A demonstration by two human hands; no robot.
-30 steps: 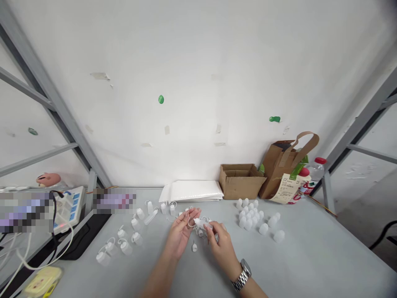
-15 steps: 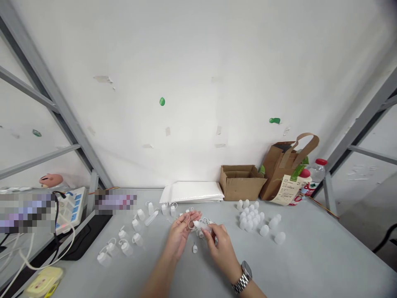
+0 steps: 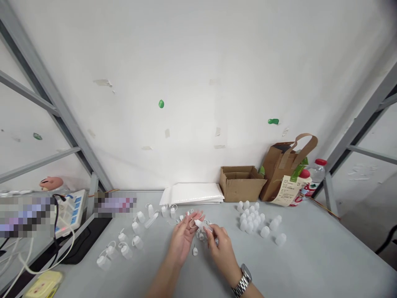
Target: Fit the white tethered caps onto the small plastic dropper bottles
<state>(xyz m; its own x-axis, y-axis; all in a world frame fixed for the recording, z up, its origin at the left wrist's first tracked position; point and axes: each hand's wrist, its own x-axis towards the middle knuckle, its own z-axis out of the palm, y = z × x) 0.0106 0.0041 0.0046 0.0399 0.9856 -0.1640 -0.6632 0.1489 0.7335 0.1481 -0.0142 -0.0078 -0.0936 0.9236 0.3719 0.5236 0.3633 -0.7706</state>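
A small translucent bottle with a white nozzle (image 3: 203, 224) lies tilted in my right hand (image 3: 219, 242), its thumb and fingers pinched on the bottle's base. My left hand (image 3: 183, 238) is beside the nozzle end, palm up, fingers spread, a thin looped strap near its fingertips. Whether it grips the strap is too small to tell. Behind and beneath the hands is a pile of small white caps (image 3: 201, 236), partly hidden. One loose cap (image 3: 195, 251) sits in front of them. Several capped bottles (image 3: 125, 251) stand to the left; several uncapped round bottles (image 3: 250, 219) cluster to the right.
White padded envelopes (image 3: 194, 193) lie along the wall. An open cardboard box (image 3: 242, 186), a brown paper bag (image 3: 274, 174) and a red-capped bottle (image 3: 318, 170) stand at the back right. A power strip (image 3: 70, 213), cables and a yellow case (image 3: 44, 284) are at the left.
My left hand has shifted slightly right, closer to the nozzle. The bottle in my right hand has moved a little right, and more of its nozzle end shows over my left fingers.
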